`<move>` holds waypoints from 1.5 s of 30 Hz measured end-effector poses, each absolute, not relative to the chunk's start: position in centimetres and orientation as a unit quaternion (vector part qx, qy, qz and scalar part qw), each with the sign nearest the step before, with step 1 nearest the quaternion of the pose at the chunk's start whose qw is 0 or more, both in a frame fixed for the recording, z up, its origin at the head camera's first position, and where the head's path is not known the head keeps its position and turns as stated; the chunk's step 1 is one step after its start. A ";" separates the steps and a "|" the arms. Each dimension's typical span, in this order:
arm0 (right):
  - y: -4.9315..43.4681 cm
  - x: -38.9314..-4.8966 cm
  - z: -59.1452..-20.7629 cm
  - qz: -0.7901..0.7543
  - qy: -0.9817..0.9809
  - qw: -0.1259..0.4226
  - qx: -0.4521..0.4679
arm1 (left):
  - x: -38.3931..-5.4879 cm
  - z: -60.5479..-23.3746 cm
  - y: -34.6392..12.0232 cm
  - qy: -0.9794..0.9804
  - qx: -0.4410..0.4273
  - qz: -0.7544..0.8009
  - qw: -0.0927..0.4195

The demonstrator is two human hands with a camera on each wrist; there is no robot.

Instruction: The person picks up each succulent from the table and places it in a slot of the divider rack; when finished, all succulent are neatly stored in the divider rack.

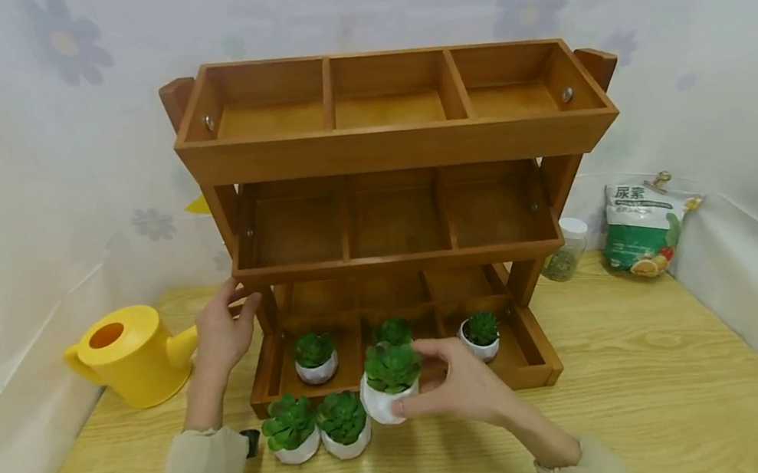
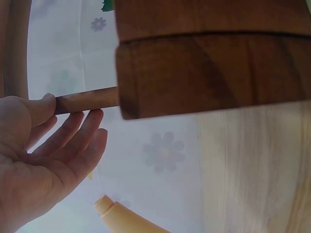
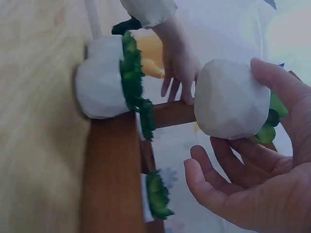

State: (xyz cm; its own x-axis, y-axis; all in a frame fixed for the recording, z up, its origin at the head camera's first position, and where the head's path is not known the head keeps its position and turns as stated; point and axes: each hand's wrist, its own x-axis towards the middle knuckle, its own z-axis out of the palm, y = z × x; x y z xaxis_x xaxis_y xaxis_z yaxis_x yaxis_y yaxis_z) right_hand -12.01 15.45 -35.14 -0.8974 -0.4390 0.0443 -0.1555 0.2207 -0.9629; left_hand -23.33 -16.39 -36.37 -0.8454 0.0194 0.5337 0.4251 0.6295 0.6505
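Note:
My right hand (image 1: 467, 385) pinches a potted succulent (image 1: 391, 378) by its white faceted pot, thumb on one side and fingers on the other. It is held up in front of the lowest tier of a brown wooden three-tier shelf (image 1: 398, 150). In the right wrist view the held pot (image 3: 231, 99) shows its underside. My left hand (image 1: 222, 330) grips the shelf's left upright, with thumb and fingertips on the wooden post (image 2: 87, 100) in the left wrist view. Two more potted succulents (image 1: 291, 427) (image 1: 345, 423) stand side by side on the table, before the shelf's front left.
The bottom tier holds a left plant (image 1: 315, 357), a partly hidden middle plant (image 1: 392, 331) and a right plant (image 1: 480, 334). A yellow watering can (image 1: 131, 359) stands left. At the right are a white-lidded jar (image 1: 566, 251) and a clipped green-and-white bag (image 1: 645, 228).

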 end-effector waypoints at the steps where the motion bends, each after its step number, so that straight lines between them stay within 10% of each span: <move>1: 15.6 -12.2 -34.7 -0.585 0.779 0.116 -0.194 | -23.3 -36.3 -16.4 -0.869 -0.128 -0.411 0.244; 45: 23.4 -17.0 -21.6 -0.377 0.908 -0.090 -0.160 | -23.2 -36.3 -16.5 -0.869 -0.131 -0.414 0.236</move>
